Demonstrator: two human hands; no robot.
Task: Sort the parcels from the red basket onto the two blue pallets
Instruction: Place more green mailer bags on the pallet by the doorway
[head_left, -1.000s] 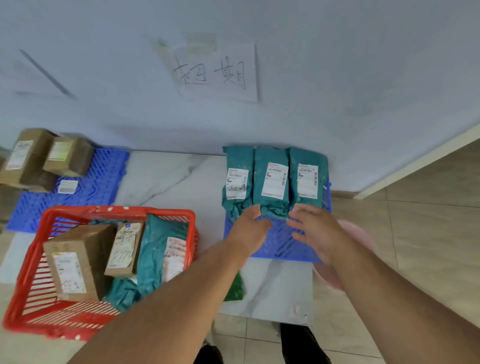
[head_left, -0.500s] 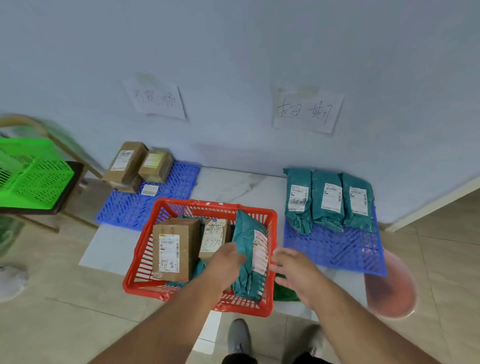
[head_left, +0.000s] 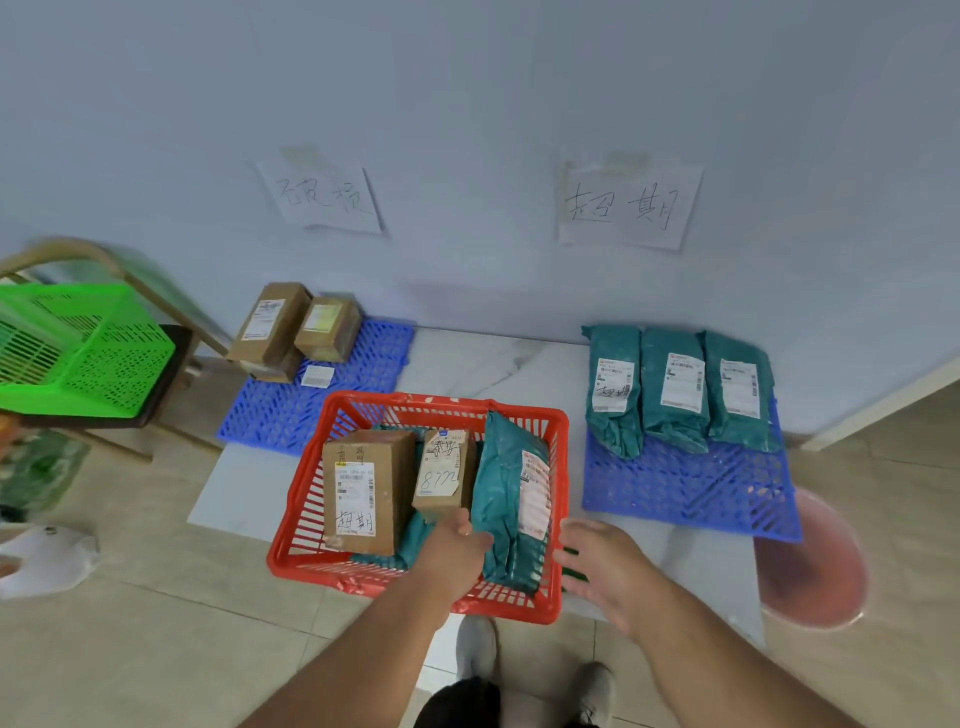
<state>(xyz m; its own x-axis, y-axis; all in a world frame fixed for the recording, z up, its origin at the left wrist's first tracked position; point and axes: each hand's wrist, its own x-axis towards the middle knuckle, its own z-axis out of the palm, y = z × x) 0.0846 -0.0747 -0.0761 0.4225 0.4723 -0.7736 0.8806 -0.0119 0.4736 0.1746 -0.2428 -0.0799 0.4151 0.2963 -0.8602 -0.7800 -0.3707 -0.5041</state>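
Note:
The red basket (head_left: 441, 402) stands on the floor slab in front of me. It holds a large brown box (head_left: 363, 488), a small brown box (head_left: 441, 473) and an upright teal parcel (head_left: 509, 493). My left hand (head_left: 454, 545) is inside the basket, its fingers closed on the teal parcel's lower left edge. Just outside the basket's right rim, my right hand (head_left: 608, 566) hovers with spread fingers and holds nothing. The left blue pallet (head_left: 291, 415) carries brown boxes (head_left: 270, 322). Three teal parcels (head_left: 675, 384) lie on the right blue pallet (head_left: 675, 493).
Two handwritten paper signs (head_left: 324, 200) (head_left: 628, 205) hang on the wall above the pallets. A green basket (head_left: 78, 348) sits on a stand at the left. A pink round tub (head_left: 810, 571) sits right of the right pallet. A white bag (head_left: 47, 556) lies on the floor.
Both hands drew back from the teal parcels on the right pallet to the red basket. My left hand took hold of the teal parcel in the basket; the view swung left.

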